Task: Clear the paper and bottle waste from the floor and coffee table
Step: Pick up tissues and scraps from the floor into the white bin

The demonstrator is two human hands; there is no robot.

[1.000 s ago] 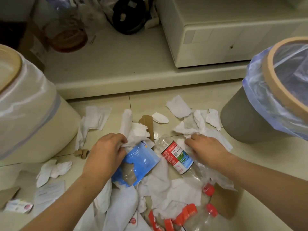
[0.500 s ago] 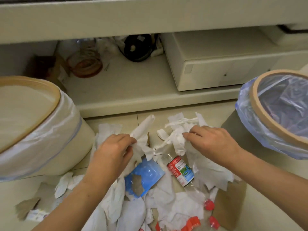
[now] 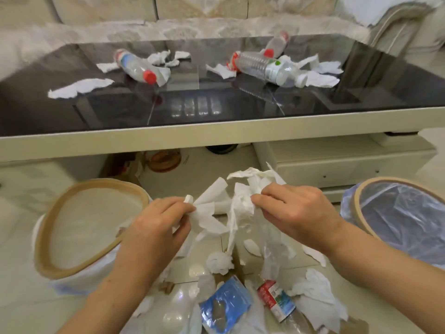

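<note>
Crumpled white paper tissues (image 3: 207, 213), glossy black glass tabletop (image 3: 240, 109), clear plastic bottles (image 3: 265, 66), wood-rimmed bin (image 3: 45, 237)

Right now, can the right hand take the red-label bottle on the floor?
Probably not yet: the right hand already grips a bunch of white paper, so its fingers are full. The red-label bottle lies uncovered just below it.
</note>
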